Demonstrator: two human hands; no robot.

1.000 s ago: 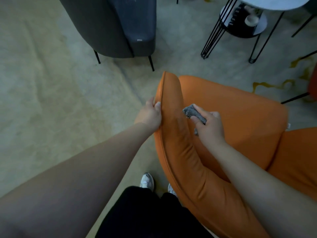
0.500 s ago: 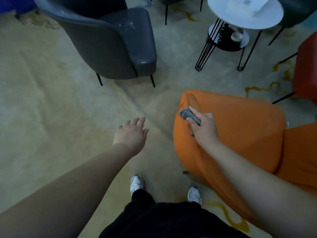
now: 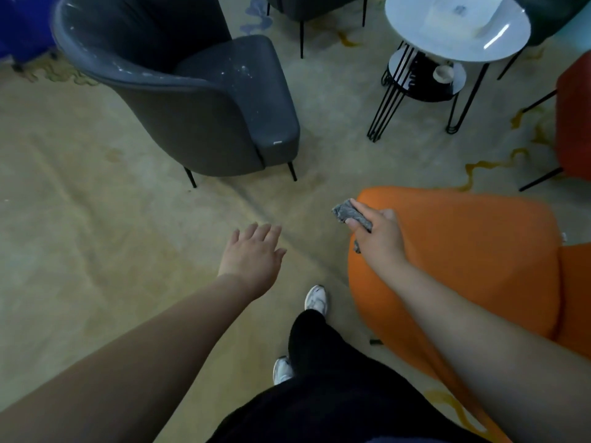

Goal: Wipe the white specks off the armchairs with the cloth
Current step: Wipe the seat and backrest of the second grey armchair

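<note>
Armchairs: 5 in view, i.e. 1 dark grey armchair (image 3: 204, 91) w/ white specks on seat and rim, 1 orange armchair (image 3: 463, 266) at right, 1 red armchair (image 3: 575, 116) at the right edge, plus 2 dark ones cut off at the top, a dark chair (image 3: 313, 8) at centre and another dark chair (image 3: 550, 14) in the corner. Tables: 1 round white table (image 3: 457, 30) w/ 1 lower shelf (image 3: 425, 81) carrying 1 small cup (image 3: 443, 73). Also 1 grey cloth (image 3: 350, 215), 2 hands, left hand (image 3: 252, 254) and right hand (image 3: 380, 238), and 2 white shoes, one shoe (image 3: 316, 298) ahead and the other shoe (image 3: 281, 369) behind.
</note>
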